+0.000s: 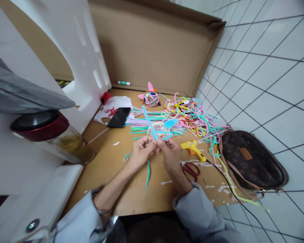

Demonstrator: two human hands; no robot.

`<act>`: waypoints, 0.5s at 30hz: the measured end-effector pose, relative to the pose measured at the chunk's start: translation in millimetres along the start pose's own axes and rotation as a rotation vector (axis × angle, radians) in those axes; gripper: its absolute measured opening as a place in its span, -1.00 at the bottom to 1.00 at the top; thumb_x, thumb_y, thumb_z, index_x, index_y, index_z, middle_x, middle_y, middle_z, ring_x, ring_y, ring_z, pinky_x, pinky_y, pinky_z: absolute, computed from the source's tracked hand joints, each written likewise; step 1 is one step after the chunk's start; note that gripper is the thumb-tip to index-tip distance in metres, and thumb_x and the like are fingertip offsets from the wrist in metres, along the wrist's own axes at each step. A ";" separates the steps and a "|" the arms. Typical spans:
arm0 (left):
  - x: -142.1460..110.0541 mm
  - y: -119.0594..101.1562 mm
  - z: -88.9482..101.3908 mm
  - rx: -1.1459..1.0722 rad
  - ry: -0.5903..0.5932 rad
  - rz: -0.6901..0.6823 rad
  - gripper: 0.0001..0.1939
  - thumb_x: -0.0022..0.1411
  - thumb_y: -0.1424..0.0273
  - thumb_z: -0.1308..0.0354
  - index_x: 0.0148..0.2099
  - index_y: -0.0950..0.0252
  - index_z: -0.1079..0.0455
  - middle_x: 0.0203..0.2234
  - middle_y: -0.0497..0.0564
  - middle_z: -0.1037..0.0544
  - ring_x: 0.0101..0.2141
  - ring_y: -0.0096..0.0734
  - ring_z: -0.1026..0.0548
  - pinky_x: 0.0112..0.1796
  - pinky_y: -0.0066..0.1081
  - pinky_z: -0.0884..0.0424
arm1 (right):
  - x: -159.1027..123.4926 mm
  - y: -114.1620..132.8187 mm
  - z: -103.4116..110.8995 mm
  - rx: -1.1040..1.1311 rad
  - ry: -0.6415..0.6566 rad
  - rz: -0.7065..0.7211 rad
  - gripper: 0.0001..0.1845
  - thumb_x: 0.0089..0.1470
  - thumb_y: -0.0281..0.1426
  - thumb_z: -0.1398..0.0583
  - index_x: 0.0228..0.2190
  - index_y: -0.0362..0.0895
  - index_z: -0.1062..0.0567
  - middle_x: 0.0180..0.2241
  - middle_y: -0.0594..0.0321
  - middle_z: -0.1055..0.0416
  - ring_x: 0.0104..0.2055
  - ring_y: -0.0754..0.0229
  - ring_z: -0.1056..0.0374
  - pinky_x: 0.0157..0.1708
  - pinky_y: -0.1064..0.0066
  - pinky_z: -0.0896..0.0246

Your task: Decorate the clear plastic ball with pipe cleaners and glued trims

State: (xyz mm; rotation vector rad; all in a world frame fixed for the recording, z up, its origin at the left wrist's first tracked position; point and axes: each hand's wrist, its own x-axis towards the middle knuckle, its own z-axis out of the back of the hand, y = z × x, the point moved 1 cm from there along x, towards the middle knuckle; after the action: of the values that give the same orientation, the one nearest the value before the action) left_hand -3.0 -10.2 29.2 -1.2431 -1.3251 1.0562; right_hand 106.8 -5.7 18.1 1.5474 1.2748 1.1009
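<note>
My left hand [141, 152] and my right hand [170, 152] meet over the cardboard sheet [111, 189], fingers pinched together. Both grip a blue pipe cleaner [149, 123] that rises up and back from my fingers. A clear plastic ball [159, 130] sits just beyond my fingertips, with the blue pipe cleaner bent round its front. A loose teal pipe cleaner [148, 173] lies on the cardboard below my hands.
A heap of coloured pipe cleaners [190, 116] lies behind. A pink wrapped ball figure [150, 98], a black phone [119, 117], a yellow glue gun [194, 149], red scissors [191, 169], a brown bag [252, 162] and a red-lidded jar [53, 135] surround my hands.
</note>
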 end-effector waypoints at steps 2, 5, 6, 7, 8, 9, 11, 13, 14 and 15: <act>-0.4 -0.3 0.3 0.016 0.007 -0.013 -0.68 0.07 0.14 -0.23 -0.49 0.28 -0.31 -0.71 -0.10 -0.42 -0.68 -0.60 -0.21 -0.60 -0.53 -0.14 | 0.8 -0.4 0.4 0.011 0.001 -0.008 -0.69 -0.13 -0.19 -0.33 -0.65 -0.10 -0.40 -0.71 0.39 -0.33 -0.63 0.35 -0.20 -0.56 0.47 -0.16; -0.5 0.1 1.8 0.052 0.024 -0.048 -0.68 0.11 0.17 -0.21 -0.50 0.29 -0.32 -0.69 -0.10 -0.43 -0.66 -0.59 -0.22 -0.58 -0.52 -0.15 | 2.1 -0.8 1.3 0.011 -0.003 -0.020 -0.70 -0.16 -0.20 -0.34 -0.65 -0.10 -0.41 -0.72 0.40 -0.33 -0.65 0.35 -0.19 -0.58 0.47 -0.15; -0.5 0.4 2.6 0.068 0.032 -0.063 -0.69 0.12 0.17 -0.20 -0.50 0.29 -0.32 -0.68 -0.09 -0.43 -0.66 -0.58 -0.22 -0.57 -0.52 -0.15 | 2.4 -1.1 1.6 0.011 -0.008 -0.023 -0.71 -0.17 -0.21 -0.34 -0.64 -0.10 -0.42 -0.72 0.40 -0.33 -0.65 0.36 -0.19 -0.58 0.47 -0.14; -0.5 0.7 3.3 0.086 0.037 -0.077 -0.69 0.14 0.18 -0.18 -0.50 0.29 -0.33 -0.67 -0.08 -0.44 -0.65 -0.57 -0.22 -0.56 -0.51 -0.15 | 2.8 -1.4 1.8 0.012 -0.015 -0.027 -0.72 -0.18 -0.22 -0.35 -0.64 -0.11 -0.42 -0.72 0.40 -0.33 -0.66 0.36 -0.19 -0.59 0.47 -0.14; -0.5 1.1 4.1 0.104 0.040 -0.089 -0.69 0.15 0.19 -0.18 -0.50 0.30 -0.35 -0.66 -0.07 -0.45 -0.64 -0.57 -0.22 -0.56 -0.51 -0.15 | 3.1 -1.7 1.9 0.015 -0.022 -0.030 -0.73 -0.19 -0.22 -0.35 -0.64 -0.11 -0.42 -0.73 0.40 -0.32 -0.66 0.36 -0.18 -0.60 0.47 -0.13; -0.4 1.5 4.9 0.121 0.041 -0.098 -0.69 0.16 0.19 -0.17 -0.50 0.30 -0.36 -0.65 -0.07 -0.46 -0.63 -0.56 -0.22 -0.55 -0.50 -0.15 | 3.4 -1.9 2.1 0.018 -0.029 -0.033 -0.73 -0.20 -0.23 -0.35 -0.64 -0.11 -0.42 -0.74 0.40 -0.32 -0.67 0.36 -0.17 -0.60 0.47 -0.12; -0.3 2.5 6.2 0.145 0.035 -0.104 -0.68 0.16 0.19 -0.18 -0.50 0.30 -0.37 -0.65 -0.06 -0.46 -0.61 -0.54 -0.24 -0.52 -0.49 -0.17 | 4.2 -2.0 2.1 0.024 -0.041 -0.040 -0.74 -0.22 -0.24 -0.34 -0.65 -0.11 -0.42 -0.75 0.40 -0.31 -0.68 0.36 -0.17 -0.62 0.47 -0.10; -0.3 3.7 7.2 0.163 0.020 -0.101 -0.69 0.14 0.19 -0.21 -0.51 0.30 -0.38 -0.64 -0.06 -0.47 -0.58 -0.51 -0.29 -0.49 -0.49 -0.20 | 5.1 -1.5 2.0 0.028 -0.051 -0.048 -0.75 -0.24 -0.25 -0.34 -0.67 -0.11 -0.42 -0.76 0.41 -0.30 -0.69 0.37 -0.16 -0.63 0.48 -0.09; -0.3 4.4 7.6 0.172 0.011 -0.100 -0.70 0.14 0.20 -0.23 -0.50 0.30 -0.38 -0.64 -0.06 -0.47 -0.57 -0.49 -0.32 -0.48 -0.48 -0.22 | 5.5 -1.0 1.9 0.029 -0.056 -0.053 -0.75 -0.25 -0.26 -0.34 -0.68 -0.11 -0.42 -0.76 0.41 -0.30 -0.70 0.37 -0.15 -0.64 0.48 -0.08; -0.2 5.2 7.9 0.182 0.002 -0.102 -0.71 0.13 0.21 -0.23 -0.50 0.30 -0.38 -0.63 -0.06 -0.47 -0.55 -0.48 -0.33 -0.47 -0.48 -0.24 | 5.9 -0.4 1.8 0.032 -0.061 -0.058 -0.75 -0.25 -0.26 -0.34 -0.69 -0.11 -0.41 -0.77 0.41 -0.30 -0.71 0.38 -0.15 -0.65 0.48 -0.07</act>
State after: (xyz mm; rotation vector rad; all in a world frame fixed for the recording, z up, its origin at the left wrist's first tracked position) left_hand -10.2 -9.7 23.0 -1.0311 -1.2476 1.0772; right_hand 109.0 0.1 17.9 1.5466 1.2934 0.9934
